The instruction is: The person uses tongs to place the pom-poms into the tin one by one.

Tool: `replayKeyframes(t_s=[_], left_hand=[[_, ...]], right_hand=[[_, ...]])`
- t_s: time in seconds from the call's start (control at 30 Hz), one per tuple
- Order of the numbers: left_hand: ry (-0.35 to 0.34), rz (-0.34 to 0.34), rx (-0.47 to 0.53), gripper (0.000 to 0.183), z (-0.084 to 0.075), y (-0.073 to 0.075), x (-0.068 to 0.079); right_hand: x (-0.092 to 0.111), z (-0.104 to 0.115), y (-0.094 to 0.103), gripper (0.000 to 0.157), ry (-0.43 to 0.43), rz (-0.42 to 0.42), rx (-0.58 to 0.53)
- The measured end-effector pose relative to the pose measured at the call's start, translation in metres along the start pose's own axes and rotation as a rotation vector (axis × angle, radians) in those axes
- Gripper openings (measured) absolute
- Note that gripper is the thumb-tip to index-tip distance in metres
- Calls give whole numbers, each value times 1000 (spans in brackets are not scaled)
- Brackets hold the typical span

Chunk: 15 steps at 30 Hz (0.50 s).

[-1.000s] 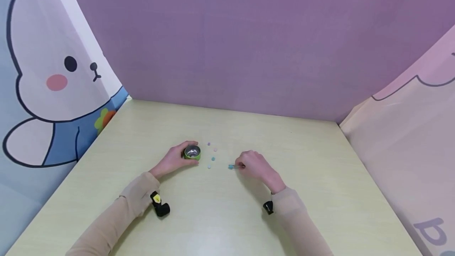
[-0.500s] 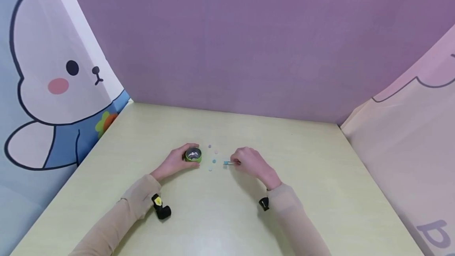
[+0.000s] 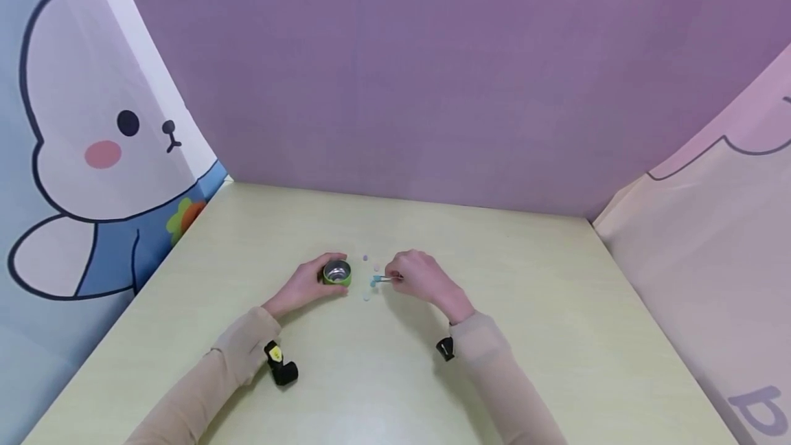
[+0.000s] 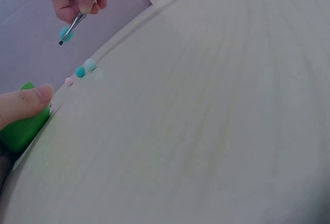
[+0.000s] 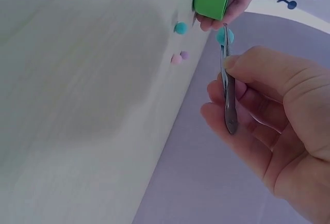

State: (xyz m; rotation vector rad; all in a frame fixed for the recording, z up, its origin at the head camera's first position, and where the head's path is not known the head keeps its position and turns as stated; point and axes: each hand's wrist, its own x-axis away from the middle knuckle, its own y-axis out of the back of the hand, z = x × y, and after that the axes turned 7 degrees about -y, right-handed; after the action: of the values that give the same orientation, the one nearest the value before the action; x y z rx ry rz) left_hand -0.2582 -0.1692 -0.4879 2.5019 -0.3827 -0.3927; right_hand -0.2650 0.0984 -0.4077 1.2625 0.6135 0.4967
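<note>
My left hand [image 3: 307,279] curls round a small green cup [image 3: 337,273] with a shiny metal inside, standing on the table. In my right hand [image 3: 421,277] I pinch metal tweezers [image 5: 227,82] between thumb and fingers. The tweezers' tips hold a turquoise pom-pom [image 5: 225,36], raised above the table and a little right of the cup. On the table between cup and tweezers lie a teal pom-pom [image 4: 80,72], a pale blue one [image 4: 91,64], a pink one [image 5: 176,59] and a purple one [image 5: 184,54].
The pale wooden table [image 3: 371,376] stretches out around both hands. A purple cloth wall [image 3: 395,88] rises behind it, with printed cloth [image 3: 93,122] at the left and a pale sheet [image 3: 704,246] at the right. A black wrist camera [image 3: 281,366] sits below the left sleeve.
My right hand has moved left with the tweezers and the turquoise pom-pom, closer to the cup. The left hand keeps its hold on the cup; the whole view shifts slightly.
</note>
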Motion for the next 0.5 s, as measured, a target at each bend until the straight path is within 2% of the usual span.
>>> replayKeyframes(t_s=[0.5], left_hand=[[-15, -8, 13, 77, 5, -1, -1]], right_hand=[[-17, 12, 4, 26, 13, 12, -2]])
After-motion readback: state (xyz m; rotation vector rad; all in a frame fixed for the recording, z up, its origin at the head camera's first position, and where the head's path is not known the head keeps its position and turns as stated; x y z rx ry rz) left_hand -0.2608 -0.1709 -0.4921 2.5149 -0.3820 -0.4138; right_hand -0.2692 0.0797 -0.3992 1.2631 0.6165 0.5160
